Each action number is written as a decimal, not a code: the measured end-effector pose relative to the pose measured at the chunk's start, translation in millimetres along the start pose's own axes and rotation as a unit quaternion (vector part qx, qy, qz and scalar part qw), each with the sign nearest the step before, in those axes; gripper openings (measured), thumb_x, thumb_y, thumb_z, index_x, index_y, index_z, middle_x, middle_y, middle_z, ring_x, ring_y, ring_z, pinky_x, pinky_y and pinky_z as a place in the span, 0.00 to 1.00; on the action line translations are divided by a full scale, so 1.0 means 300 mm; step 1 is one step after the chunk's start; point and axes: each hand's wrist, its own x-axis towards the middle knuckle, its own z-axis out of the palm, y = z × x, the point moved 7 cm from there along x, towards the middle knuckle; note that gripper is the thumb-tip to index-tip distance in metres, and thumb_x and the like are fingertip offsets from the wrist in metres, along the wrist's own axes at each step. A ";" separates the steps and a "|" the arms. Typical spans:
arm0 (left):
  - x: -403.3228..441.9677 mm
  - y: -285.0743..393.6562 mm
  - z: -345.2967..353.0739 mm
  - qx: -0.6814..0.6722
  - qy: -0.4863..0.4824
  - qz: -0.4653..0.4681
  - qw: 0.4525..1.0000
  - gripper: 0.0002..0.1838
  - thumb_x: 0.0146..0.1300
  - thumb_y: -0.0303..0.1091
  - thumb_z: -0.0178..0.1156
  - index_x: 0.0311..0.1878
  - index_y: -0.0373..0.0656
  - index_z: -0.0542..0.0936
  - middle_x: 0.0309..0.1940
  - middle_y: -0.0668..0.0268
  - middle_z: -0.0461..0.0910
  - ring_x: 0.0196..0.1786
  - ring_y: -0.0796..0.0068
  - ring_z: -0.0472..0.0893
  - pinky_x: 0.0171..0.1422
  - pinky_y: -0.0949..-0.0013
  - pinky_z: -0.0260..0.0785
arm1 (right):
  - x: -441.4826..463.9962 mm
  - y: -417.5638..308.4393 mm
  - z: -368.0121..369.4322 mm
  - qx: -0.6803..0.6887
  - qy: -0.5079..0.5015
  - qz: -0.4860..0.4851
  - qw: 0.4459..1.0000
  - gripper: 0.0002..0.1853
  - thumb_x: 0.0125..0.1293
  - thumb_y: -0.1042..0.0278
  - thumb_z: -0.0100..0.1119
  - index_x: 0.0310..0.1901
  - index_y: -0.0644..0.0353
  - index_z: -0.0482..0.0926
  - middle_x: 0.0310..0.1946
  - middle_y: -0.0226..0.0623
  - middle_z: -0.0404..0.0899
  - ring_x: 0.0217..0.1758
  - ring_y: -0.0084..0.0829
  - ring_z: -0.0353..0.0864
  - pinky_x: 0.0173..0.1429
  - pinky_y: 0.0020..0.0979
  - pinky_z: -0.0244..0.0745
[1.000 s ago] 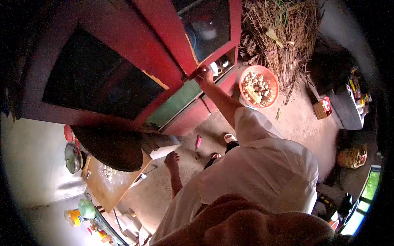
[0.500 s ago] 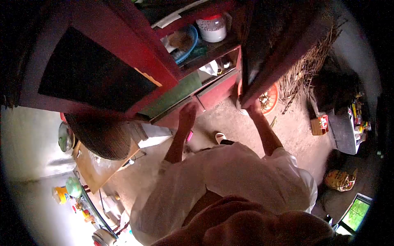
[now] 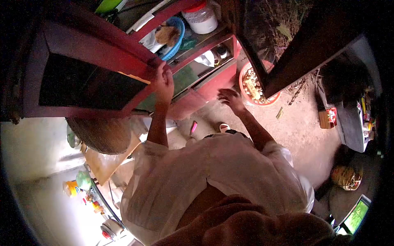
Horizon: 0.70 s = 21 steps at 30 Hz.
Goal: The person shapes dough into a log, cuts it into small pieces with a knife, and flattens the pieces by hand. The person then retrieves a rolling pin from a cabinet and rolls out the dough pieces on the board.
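A red cabinet stands ahead, its right door swung out over an orange basket. My left hand is at the free edge of the left door; its fingers are bent, and what they grip is hard to make out. My right hand hangs in front of the cabinet, left of the basket, fingers apart and holding nothing. On the shelf are a blue basin with something brown in it and a red-lidded jar.
Dry stalks lean behind the right door. A wooden board and a round woven lid are at the left. A small carton and a sack sit at the right. A pink object lies on the floor.
My left hand has risen from the lower cabinet front to the left door's edge. My right hand has let go of the right door and moved left. The left door has shifted slightly.
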 end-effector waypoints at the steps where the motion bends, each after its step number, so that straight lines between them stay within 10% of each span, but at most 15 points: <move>1: -0.026 -0.002 -0.015 0.004 0.004 -0.003 1.000 0.18 0.74 0.29 0.53 0.65 0.38 0.72 0.43 0.50 0.81 0.45 0.57 0.82 0.52 0.62 0.75 | 0.072 -0.050 0.100 0.046 -0.078 -0.100 0.991 0.23 0.76 0.53 0.51 0.62 0.62 0.77 0.57 0.40 0.81 0.56 0.32 0.82 0.58 0.34 0.77; 3: -0.077 -0.046 -0.050 -0.080 0.045 0.002 0.996 0.18 0.75 0.33 0.53 0.64 0.36 0.73 0.40 0.52 0.82 0.43 0.58 0.81 0.51 0.61 0.75 | 0.274 -0.103 0.217 -0.206 -0.024 -0.128 0.970 0.21 0.79 0.56 0.46 0.62 0.61 0.78 0.57 0.40 0.81 0.60 0.32 0.79 0.62 0.36 0.74; 5: -0.149 -0.166 -0.064 0.214 0.117 0.121 0.962 0.17 0.78 0.37 0.49 0.57 0.33 0.77 0.42 0.51 0.81 0.44 0.55 0.81 0.53 0.58 0.73 | 0.489 -0.144 0.369 -0.059 -0.116 -0.202 0.971 0.19 0.79 0.63 0.47 0.63 0.63 0.76 0.62 0.40 0.77 0.64 0.34 0.76 0.68 0.35 0.69; 7: -0.271 -0.228 -0.075 0.092 0.102 0.038 0.990 0.17 0.78 0.36 0.46 0.53 0.31 0.78 0.49 0.50 0.80 0.51 0.54 0.80 0.56 0.58 0.72 | 0.645 -0.206 0.550 0.078 -0.206 -0.254 0.942 0.18 0.78 0.70 0.48 0.65 0.65 0.73 0.67 0.40 0.73 0.68 0.36 0.72 0.74 0.33 0.64; 11: -0.543 -0.471 -0.077 -0.126 0.116 -0.185 0.968 0.19 0.76 0.43 0.51 0.59 0.40 0.76 0.51 0.60 0.79 0.49 0.60 0.81 0.50 0.60 0.77 | 0.711 -0.307 0.788 -0.085 -0.129 -0.204 0.967 0.27 0.76 0.51 0.52 0.62 0.69 0.75 0.63 0.41 0.76 0.63 0.34 0.76 0.68 0.34 0.69; 13: -0.713 -0.539 -0.071 -0.388 0.174 -0.334 0.841 0.25 0.75 0.51 0.53 0.65 0.43 0.72 0.53 0.60 0.80 0.51 0.61 0.82 0.52 0.59 0.77 | 0.685 -0.315 0.778 -0.223 -0.060 -0.135 0.964 0.31 0.75 0.44 0.54 0.61 0.70 0.76 0.61 0.42 0.78 0.62 0.33 0.78 0.66 0.34 0.71; 17: -0.894 -0.581 -0.115 -0.414 0.224 -0.408 0.782 0.39 0.73 0.62 0.52 0.73 0.40 0.62 0.61 0.53 0.76 0.60 0.55 0.79 0.63 0.51 0.75 | 0.647 -0.231 0.701 -0.081 -0.047 -0.026 0.995 0.32 0.73 0.39 0.53 0.52 0.67 0.81 0.45 0.41 0.84 0.51 0.32 0.82 0.57 0.34 0.77; 19: -0.929 -0.551 -0.116 -0.420 0.239 -0.413 0.772 0.45 0.71 0.67 0.50 0.78 0.41 0.54 0.68 0.50 0.70 0.66 0.51 0.74 0.68 0.49 0.71 | 0.636 -0.176 0.706 -0.116 -0.208 -0.077 0.968 0.24 0.76 0.43 0.53 0.41 0.62 0.79 0.30 0.34 0.83 0.42 0.25 0.83 0.50 0.35 0.79; 21: -0.954 -0.534 -0.115 -0.463 0.240 -0.393 0.757 0.49 0.70 0.70 0.47 0.80 0.43 0.48 0.74 0.50 0.62 0.72 0.49 0.68 0.74 0.47 0.64 | 0.664 -0.130 0.655 -0.159 -0.220 -0.136 0.953 0.21 0.76 0.48 0.53 0.46 0.63 0.79 0.36 0.36 0.83 0.43 0.28 0.83 0.49 0.36 0.80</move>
